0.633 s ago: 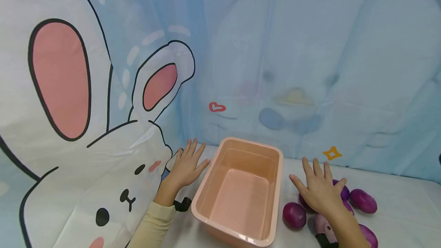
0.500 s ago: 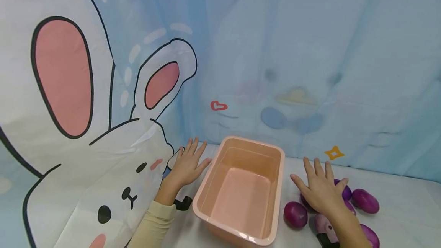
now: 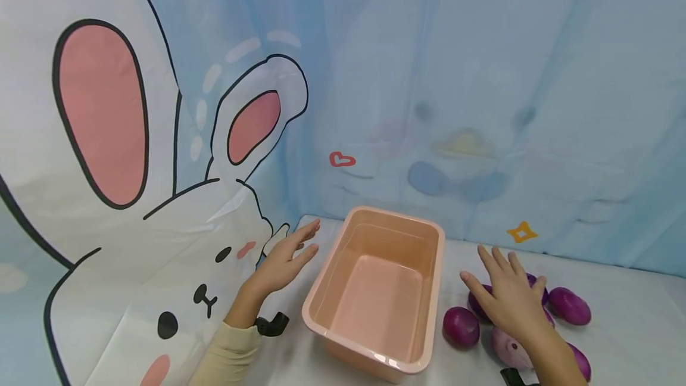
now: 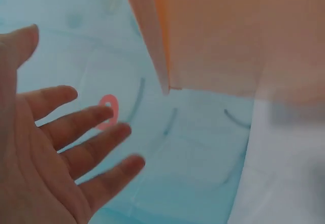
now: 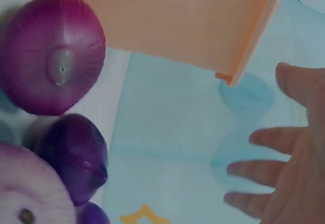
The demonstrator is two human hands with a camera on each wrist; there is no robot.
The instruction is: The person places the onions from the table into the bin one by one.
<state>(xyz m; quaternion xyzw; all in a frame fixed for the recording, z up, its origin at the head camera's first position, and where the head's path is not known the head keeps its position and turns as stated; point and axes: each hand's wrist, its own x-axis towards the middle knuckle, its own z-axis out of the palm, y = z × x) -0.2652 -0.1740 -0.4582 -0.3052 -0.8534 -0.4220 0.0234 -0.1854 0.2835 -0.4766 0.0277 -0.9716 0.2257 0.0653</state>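
Note:
A peach plastic basin (image 3: 377,308) stands between my two hands. My left hand (image 3: 281,264) hovers at its left side, fingers extended and holding nothing; the left wrist view shows the palm (image 4: 56,158) apart from the basin's wall. My right hand (image 3: 509,299) is spread above a group of round purple vegetables that look like red onions, partly hiding them. A glossy dark red onion (image 3: 461,327) lies nearest the basin. Under the right wrist sits a paler pinkish onion (image 3: 509,347). The right wrist view shows a darker purple, pointed one (image 5: 76,158).
White cloth (image 3: 638,326) covers the table. Behind it hangs a blue printed backdrop (image 3: 482,76), with a large cartoon rabbit (image 3: 177,267) on the left side. Another elongated purple vegetable (image 3: 570,306) lies at the far right of the group.
My left hand has turned edge-on and shifted slightly left, away from the basin. The right hand has tilted and moved a little right. The head view has shifted slightly.

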